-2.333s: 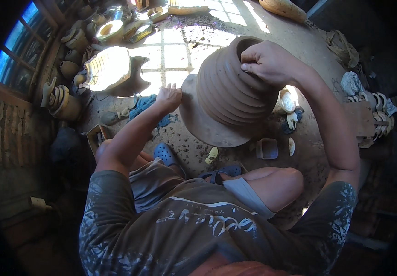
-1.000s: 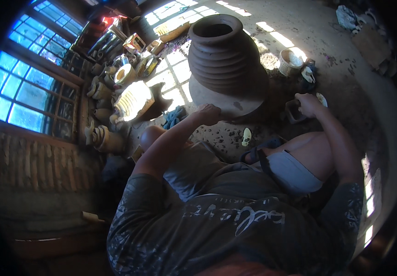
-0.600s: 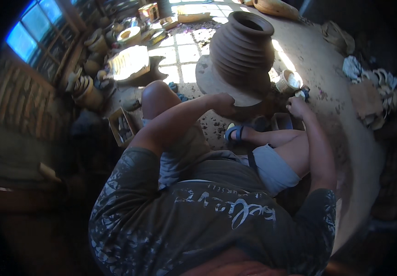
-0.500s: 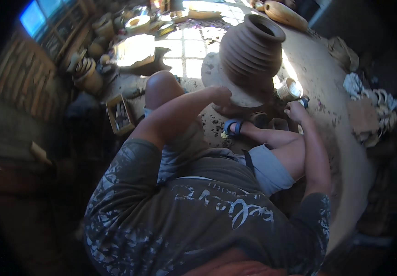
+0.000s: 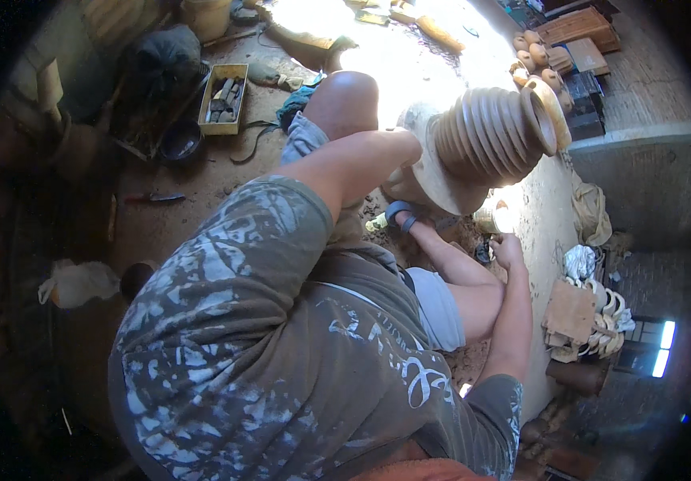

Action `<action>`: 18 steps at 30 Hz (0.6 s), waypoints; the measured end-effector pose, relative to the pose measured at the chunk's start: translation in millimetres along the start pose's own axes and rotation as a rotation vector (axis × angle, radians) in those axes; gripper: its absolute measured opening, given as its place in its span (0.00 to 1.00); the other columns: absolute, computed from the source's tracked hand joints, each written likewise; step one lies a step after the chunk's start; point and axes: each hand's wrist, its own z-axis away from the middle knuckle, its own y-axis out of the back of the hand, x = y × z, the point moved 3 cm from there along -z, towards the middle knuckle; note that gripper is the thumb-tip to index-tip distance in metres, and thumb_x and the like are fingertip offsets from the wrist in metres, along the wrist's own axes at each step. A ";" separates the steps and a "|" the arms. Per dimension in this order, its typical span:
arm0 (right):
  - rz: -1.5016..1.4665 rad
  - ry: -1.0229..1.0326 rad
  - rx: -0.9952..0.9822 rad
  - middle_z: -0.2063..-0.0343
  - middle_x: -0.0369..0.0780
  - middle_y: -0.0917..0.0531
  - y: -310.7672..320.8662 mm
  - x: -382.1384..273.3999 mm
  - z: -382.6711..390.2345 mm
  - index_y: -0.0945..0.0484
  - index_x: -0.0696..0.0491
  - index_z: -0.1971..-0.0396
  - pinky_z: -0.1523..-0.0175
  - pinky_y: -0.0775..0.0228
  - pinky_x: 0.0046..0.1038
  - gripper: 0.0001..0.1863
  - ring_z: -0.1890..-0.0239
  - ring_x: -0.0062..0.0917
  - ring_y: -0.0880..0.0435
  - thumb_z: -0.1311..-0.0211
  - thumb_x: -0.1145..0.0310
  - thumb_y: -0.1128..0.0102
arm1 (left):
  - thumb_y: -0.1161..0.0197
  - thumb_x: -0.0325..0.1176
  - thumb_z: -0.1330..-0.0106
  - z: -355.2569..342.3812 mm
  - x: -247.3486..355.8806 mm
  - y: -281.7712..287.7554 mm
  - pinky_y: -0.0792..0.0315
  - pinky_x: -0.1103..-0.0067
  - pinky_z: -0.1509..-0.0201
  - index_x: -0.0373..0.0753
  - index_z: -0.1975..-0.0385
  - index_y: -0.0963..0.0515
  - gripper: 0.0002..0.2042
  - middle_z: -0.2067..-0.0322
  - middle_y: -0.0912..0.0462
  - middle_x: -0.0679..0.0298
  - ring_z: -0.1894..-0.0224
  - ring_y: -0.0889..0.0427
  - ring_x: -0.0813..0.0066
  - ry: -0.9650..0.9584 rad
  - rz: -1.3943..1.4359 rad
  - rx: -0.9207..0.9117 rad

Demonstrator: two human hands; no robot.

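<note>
A large clay pot (image 5: 486, 136) with ridged sides stands on a round wheel disc (image 5: 434, 180) in front of me. My left hand (image 5: 406, 148) is at the near left edge of the disc, its back toward me and its fingers mostly hidden. Beside a small pale bucket (image 5: 491, 216), right of the disc, my right hand (image 5: 508, 250) is closed with its fingers curled in. Whatever it may hold cannot be made out. A small dark object (image 5: 483, 251) lies just left of that hand. My sandalled foot (image 5: 400, 215) rests by the disc's near edge.
A yellow box (image 5: 223, 100) of hand tools sits on the floor at left, near a dark bowl (image 5: 179, 142) and a knife (image 5: 155, 198). Several small round pots (image 5: 531, 54) stand far right. A brown board (image 5: 570, 311) leans by pale curved pieces at right.
My view has tilted and swung, so the pot now appears leaning right and more of the left floor shows. Both hands stay near the wheel; the right remains closed by the bucket.
</note>
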 end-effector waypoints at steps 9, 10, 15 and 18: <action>-0.311 0.116 0.181 0.70 0.47 0.10 10.1 -38.7 20.7 0.12 0.61 0.62 0.58 0.20 0.34 0.10 0.69 0.32 0.12 0.37 0.69 0.29 | 0.35 0.60 0.31 4.2 83.6 23.2 0.21 0.65 0.54 0.34 0.67 0.12 0.28 0.67 0.10 0.54 0.60 0.12 0.59 -0.214 0.679 -0.381; -0.447 0.136 0.200 0.65 0.45 0.11 14.8 -55.6 23.6 0.13 0.61 0.57 0.57 0.21 0.32 0.12 0.66 0.29 0.13 0.37 0.71 0.28 | 0.35 0.60 0.31 -2.8 89.1 23.9 0.21 0.66 0.54 0.34 0.67 0.12 0.28 0.67 0.10 0.54 0.60 0.12 0.59 -0.212 0.765 -0.344; -0.374 0.318 0.535 0.57 0.44 0.14 65.0 -127.1 66.5 0.17 0.60 0.48 0.54 0.21 0.30 0.18 0.59 0.31 0.13 0.38 0.74 0.28 | 0.41 0.72 0.33 -14.8 120.4 33.3 0.17 0.67 0.57 0.33 0.61 0.12 0.38 0.70 0.10 0.58 0.64 0.10 0.67 -0.241 1.119 -0.128; -0.321 0.419 0.600 0.58 0.44 0.14 80.7 -135.8 75.2 0.18 0.58 0.47 0.54 0.21 0.31 0.18 0.57 0.32 0.14 0.37 0.75 0.30 | 0.45 0.74 0.32 -15.0 141.4 38.3 0.19 0.69 0.56 0.32 0.67 0.12 0.40 0.71 0.10 0.55 0.67 0.11 0.67 -0.265 1.323 -0.093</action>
